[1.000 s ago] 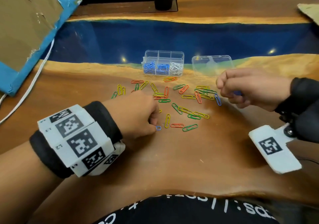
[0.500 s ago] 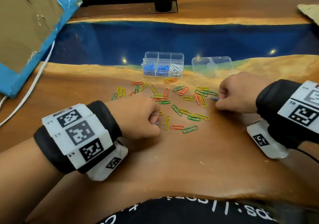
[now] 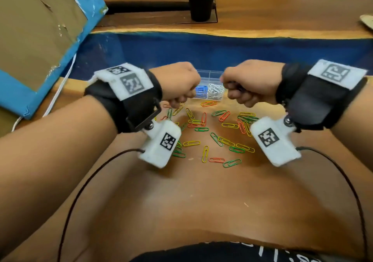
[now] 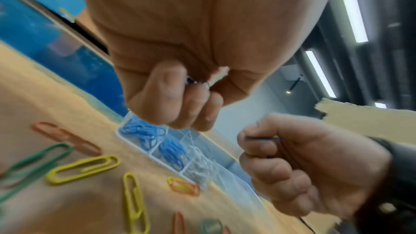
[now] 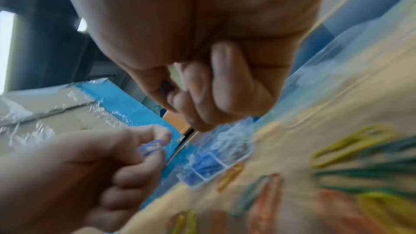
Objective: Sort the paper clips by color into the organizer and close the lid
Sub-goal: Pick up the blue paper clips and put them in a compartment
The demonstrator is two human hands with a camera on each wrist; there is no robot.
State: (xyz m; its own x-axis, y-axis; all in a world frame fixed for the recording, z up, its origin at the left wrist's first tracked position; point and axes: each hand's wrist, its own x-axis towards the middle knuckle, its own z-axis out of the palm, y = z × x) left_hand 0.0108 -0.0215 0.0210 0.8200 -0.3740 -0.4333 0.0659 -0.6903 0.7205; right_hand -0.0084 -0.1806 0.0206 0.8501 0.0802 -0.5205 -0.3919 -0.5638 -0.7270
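A clear plastic organizer (image 3: 210,76) stands on the wooden table, with blue clips (image 3: 201,91) and white clips (image 3: 216,89) in its front compartments. My left hand (image 3: 179,84) hovers over its left side and pinches a blue paper clip (image 5: 151,147). My right hand (image 3: 248,83) hovers over its right side and pinches a dark blue paper clip (image 4: 263,138). Several yellow, green, orange and red clips (image 3: 220,136) lie loose on the table in front of the organizer. The lid is hidden behind my right hand.
A blue-edged cardboard box (image 3: 40,40) leans at the back left with a white cable (image 3: 60,88) beside it. A potted plant (image 3: 201,3) stands at the back. A blue resin strip (image 3: 222,54) crosses the table behind the organizer.
Both hands have risen from the loose clips and moved forward to hover over the organizer, each carrying a blue clip. The camera has tilted down and closer.
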